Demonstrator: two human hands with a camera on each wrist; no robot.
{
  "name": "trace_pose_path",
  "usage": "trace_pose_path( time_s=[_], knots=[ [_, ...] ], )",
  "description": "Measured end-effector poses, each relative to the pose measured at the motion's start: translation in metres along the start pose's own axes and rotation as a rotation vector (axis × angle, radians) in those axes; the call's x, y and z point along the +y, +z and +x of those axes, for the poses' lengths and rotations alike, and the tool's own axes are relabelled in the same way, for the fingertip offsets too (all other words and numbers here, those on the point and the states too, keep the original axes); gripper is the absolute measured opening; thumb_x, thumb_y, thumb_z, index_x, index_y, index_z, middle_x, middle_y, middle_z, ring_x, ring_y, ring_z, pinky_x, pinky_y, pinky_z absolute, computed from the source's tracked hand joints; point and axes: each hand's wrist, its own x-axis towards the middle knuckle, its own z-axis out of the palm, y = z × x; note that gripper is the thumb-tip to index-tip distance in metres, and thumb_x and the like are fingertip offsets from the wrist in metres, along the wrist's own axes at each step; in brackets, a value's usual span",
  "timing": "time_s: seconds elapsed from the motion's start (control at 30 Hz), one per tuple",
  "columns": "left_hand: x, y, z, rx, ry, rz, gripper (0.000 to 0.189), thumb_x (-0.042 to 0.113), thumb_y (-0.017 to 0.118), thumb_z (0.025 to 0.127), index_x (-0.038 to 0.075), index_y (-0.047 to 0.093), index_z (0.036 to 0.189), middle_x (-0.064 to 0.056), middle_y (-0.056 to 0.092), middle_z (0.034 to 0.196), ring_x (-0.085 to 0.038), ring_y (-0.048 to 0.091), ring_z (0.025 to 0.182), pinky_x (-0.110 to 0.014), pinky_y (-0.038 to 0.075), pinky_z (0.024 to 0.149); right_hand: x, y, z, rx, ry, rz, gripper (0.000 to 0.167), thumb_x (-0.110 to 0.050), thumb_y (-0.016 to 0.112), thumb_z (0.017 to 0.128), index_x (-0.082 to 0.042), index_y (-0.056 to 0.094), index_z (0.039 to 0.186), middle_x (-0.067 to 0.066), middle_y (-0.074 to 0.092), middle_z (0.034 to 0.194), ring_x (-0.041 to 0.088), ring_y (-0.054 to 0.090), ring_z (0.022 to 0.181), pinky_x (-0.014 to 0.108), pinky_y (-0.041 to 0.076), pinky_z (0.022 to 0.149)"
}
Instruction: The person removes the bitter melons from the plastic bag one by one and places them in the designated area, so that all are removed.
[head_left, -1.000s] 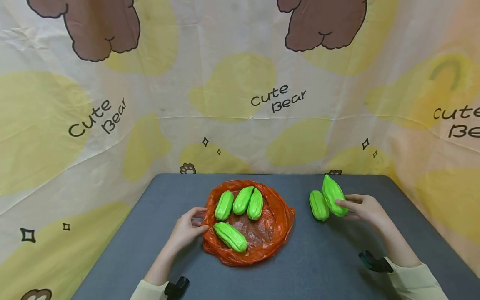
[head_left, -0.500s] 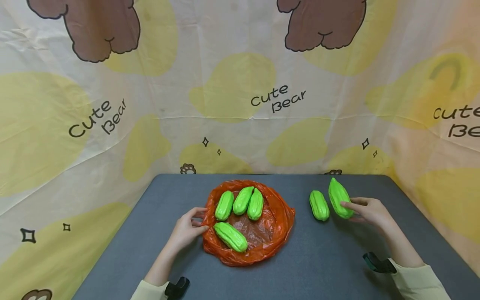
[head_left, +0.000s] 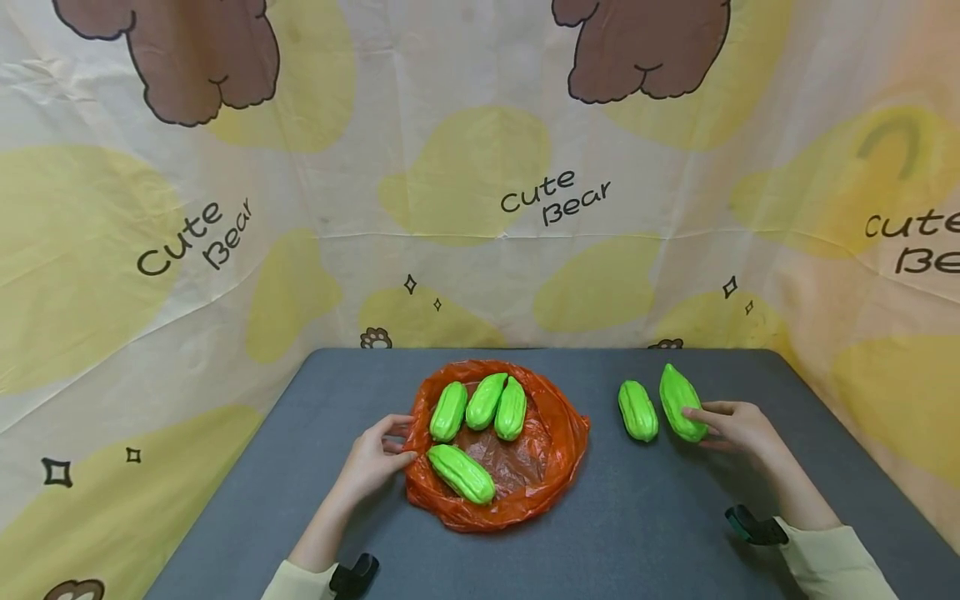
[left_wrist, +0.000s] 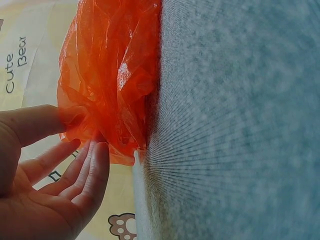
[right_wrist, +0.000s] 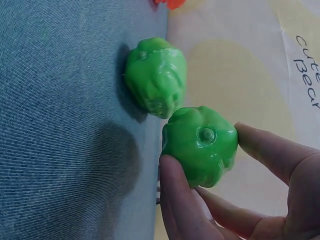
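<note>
My right hand [head_left: 738, 425] holds a bright green, ridged gourd [head_left: 681, 402] with a pointed tip, between thumb and fingers. In the right wrist view its stem end faces the camera, and its shadow falls on the table apart from it. A second green gourd [head_left: 638, 412] lies on the table just left of it. My left hand [head_left: 372, 457] pinches the left edge of an orange-red plastic bag [head_left: 566, 442], whose rim is rolled open in a ring. Inside the bag lie several like gourds, one gourd [head_left: 461, 473] near the front, the others toward the back.
A dark grey table [head_left: 600, 542] carries everything. Behind and beside it hangs a pale cloth [head_left: 465, 283] with yellow patches, bears and lettering. Each wrist wears a black device, one such device [head_left: 753, 527] being on the right.
My right hand has moved a little right and down with its gourd, which now stands apart from the one on the table. The left hand and the bag have stayed put.
</note>
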Motion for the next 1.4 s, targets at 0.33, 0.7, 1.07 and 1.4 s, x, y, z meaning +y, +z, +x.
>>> trace_pose_path(
  time_s=[0.33,0.7,1.07,1.4],
  knots=[
    [0.001,0.0,-0.002,0.009,-0.013,0.007,0.047,0.007,0.075,0.078,0.014,0.061,0.122,-0.009,0.065,0.11,-0.017,0.063,0.083,-0.031,0.051,0.069,0.002,0.004,0.004,-0.008,0.038,0.027,0.084,-0.038,0.058,0.092,0.02,0.022,0.139,0.041,0.019,0.144,0.052,0.032,0.129,0.037,0.053,0.085],
    [0.001,0.0,-0.001,0.005,-0.014,-0.004,0.048,0.007,0.075,0.078,0.014,0.06,0.122,-0.009,0.065,0.11,-0.017,0.063,0.082,-0.03,0.051,0.069,0.004,0.008,0.01,-0.008,0.053,0.001,0.083,-0.038,0.058,0.092,0.021,0.023,0.138,0.042,0.021,0.143,0.051,0.036,0.128,0.037,0.054,0.083],
    [0.001,0.0,0.0,0.005,-0.011,-0.003,0.049,0.007,0.075,0.077,0.014,0.06,0.123,-0.009,0.065,0.11,-0.016,0.063,0.082,-0.03,0.051,0.069,0.008,0.009,0.014,-0.008,0.059,0.022,0.082,-0.036,0.058,0.092,0.022,0.023,0.138,0.042,0.021,0.143,0.05,0.037,0.128,0.037,0.054,0.083],
    [0.001,0.0,0.0,-0.001,-0.009,-0.018,0.048,0.007,0.076,0.077,0.013,0.06,0.122,-0.009,0.065,0.11,-0.016,0.063,0.082,-0.031,0.051,0.069,0.011,0.008,0.016,-0.02,0.055,0.008,0.082,-0.036,0.058,0.092,0.022,0.023,0.138,0.042,0.022,0.142,0.05,0.039,0.126,0.037,0.054,0.082]
  ],
)
